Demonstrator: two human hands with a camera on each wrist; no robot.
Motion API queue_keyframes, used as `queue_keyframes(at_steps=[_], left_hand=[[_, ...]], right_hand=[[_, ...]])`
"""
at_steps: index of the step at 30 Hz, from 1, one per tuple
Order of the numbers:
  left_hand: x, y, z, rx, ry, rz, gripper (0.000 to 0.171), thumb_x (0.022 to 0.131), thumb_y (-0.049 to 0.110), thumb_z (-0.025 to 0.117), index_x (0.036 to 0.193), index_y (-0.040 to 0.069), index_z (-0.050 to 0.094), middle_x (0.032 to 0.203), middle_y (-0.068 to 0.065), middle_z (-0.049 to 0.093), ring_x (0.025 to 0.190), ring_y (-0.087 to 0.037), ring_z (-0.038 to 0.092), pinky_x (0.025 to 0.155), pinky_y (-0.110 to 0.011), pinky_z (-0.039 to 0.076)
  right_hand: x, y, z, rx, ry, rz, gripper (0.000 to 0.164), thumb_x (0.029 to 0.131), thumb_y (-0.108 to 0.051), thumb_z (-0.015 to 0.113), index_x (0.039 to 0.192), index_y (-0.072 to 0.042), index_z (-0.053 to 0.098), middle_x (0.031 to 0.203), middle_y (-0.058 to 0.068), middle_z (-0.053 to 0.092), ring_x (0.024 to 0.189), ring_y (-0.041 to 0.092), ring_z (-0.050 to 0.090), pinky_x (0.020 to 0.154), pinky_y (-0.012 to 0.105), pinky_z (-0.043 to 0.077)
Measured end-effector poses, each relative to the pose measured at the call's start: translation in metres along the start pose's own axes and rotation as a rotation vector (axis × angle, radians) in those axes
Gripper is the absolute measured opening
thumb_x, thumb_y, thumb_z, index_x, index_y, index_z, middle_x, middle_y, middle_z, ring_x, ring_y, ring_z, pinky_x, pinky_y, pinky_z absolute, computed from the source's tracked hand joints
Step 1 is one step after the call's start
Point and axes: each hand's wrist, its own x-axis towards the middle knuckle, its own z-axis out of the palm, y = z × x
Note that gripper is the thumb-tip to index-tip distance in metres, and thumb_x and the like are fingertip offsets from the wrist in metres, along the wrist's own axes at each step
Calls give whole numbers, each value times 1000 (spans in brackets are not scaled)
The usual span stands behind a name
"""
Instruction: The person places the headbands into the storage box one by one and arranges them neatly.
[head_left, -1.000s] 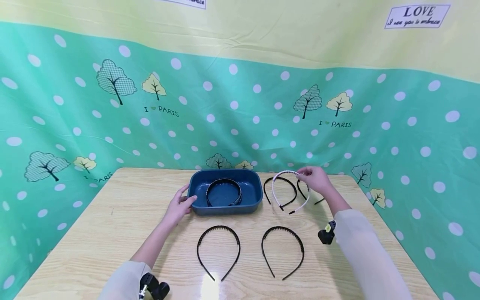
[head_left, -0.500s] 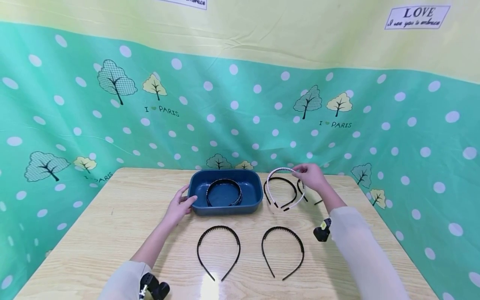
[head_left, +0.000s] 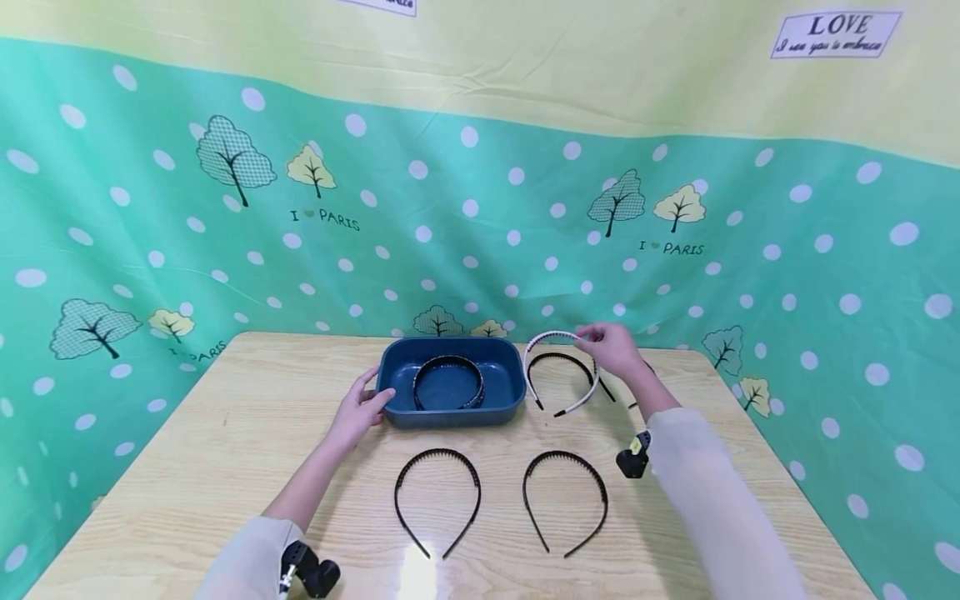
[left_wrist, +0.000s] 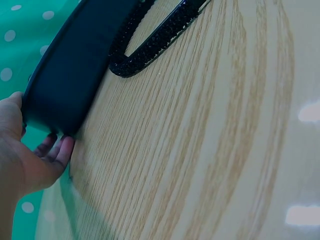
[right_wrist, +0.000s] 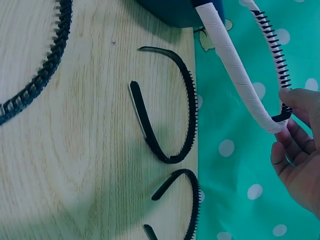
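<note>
My right hand pinches a white headband with dark teeth and black tips. It hangs above the table, just right of the blue plastic box; the right wrist view shows thumb and fingers on the headband's curved top. My left hand grips the left end of the blue box, thumb at the rim and fingers around the corner, as the left wrist view also shows the box's dark wall. Inside the box lies a black headband.
Two black toothed headbands, one left and one right, lie on the wooden table in front of the box. Two more black headbands lie at the back right, partly behind the white one. A green dotted curtain stands behind.
My right hand has carried the white headband leftward and slightly up, bringing it close to the box's right end. The left hand has stayed on the box.
</note>
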Motion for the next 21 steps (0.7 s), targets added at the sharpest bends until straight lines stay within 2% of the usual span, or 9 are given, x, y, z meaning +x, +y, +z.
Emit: queue_keyframes(at_steps=[21], left_hand=[[-2,1,-1,13,-5,-3,64,94,33,55,149,20,24,134,-27,46,108,-30,57,84,-36,54]], right_hand=[[7,-17,17,43,7,6,26,89,-21,62,108,-4,67,86,9,56,73,19,48,59,27,43]])
